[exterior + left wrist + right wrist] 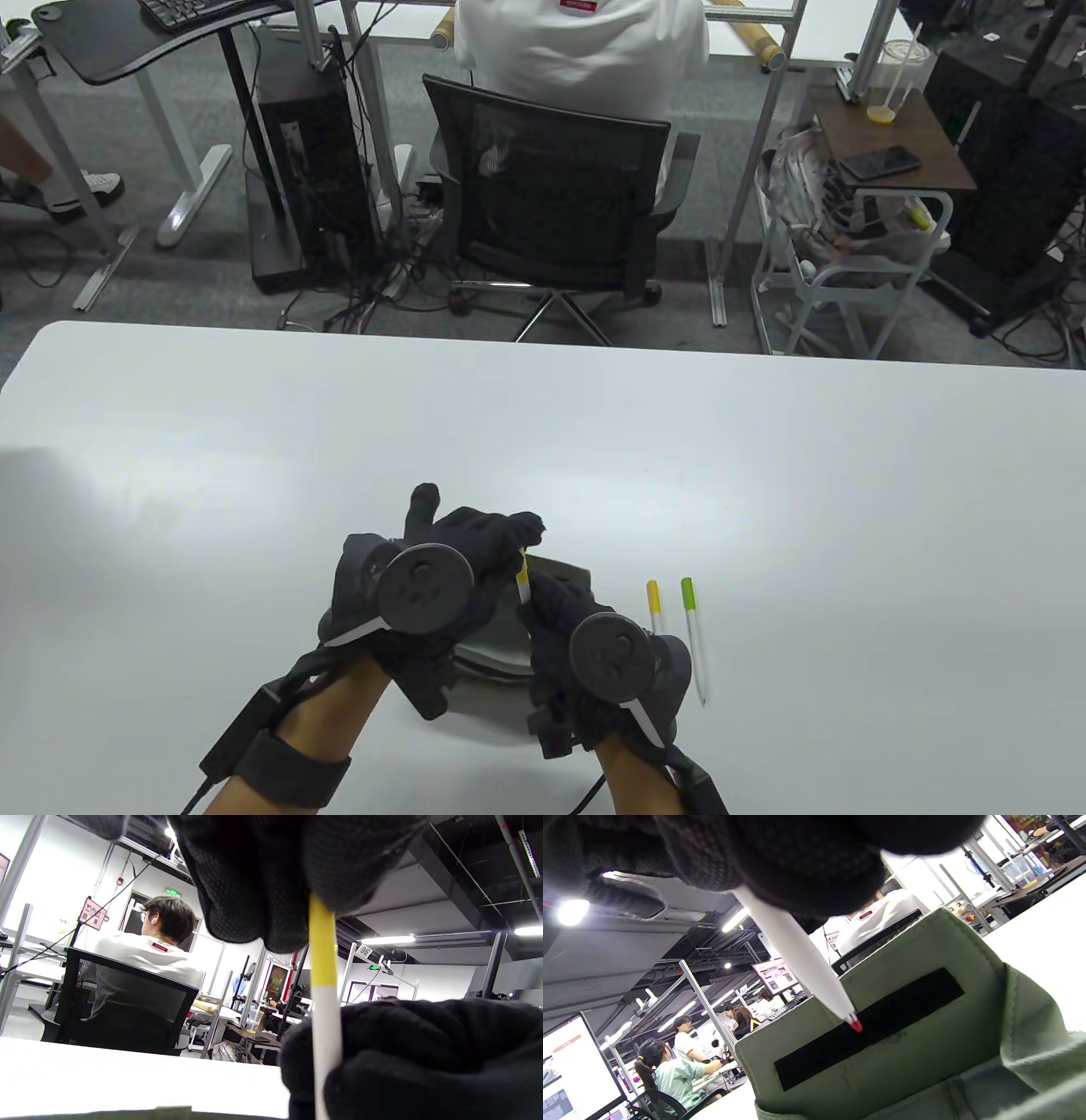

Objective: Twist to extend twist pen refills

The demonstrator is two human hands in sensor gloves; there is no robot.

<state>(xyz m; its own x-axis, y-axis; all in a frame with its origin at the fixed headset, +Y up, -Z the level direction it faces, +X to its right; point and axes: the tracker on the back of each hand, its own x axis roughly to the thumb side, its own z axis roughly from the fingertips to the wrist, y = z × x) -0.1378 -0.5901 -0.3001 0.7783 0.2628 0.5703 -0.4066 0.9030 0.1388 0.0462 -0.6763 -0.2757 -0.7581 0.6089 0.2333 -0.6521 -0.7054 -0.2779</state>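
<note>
Nearest the table camera, the right hand [594,654] grips the white barrel of the held pen [523,584]; in the left wrist view its gloved fingers [415,1052] wrap closed around the lower barrel. The left hand [441,586] pinches the yellow top end from above, with its fingertips [263,891] closed over the cap end. The pen stands nearly upright between the two hands, its yellow section and a short run of white barrel exposed between the grips. In the right wrist view the barrel emerges below the right hand's fingers [806,861] and ends in a red tip [856,1025], visible past the white cone, in front of the black strip [869,1027] on the flap of a green pouch [925,955]; contact cannot be confirmed.

The pouch [501,645] lies on the white table [254,441] directly beneath both hands. Just to the right of the right hand lie two further pens, side by side but apart: one yellow-capped pen [654,601], partly hidden by the hand, and one green-capped pen [694,637] in full view. Both hands work close to the table's near edge. Bare surface extends left, right and ahead of them to the far edge.
</note>
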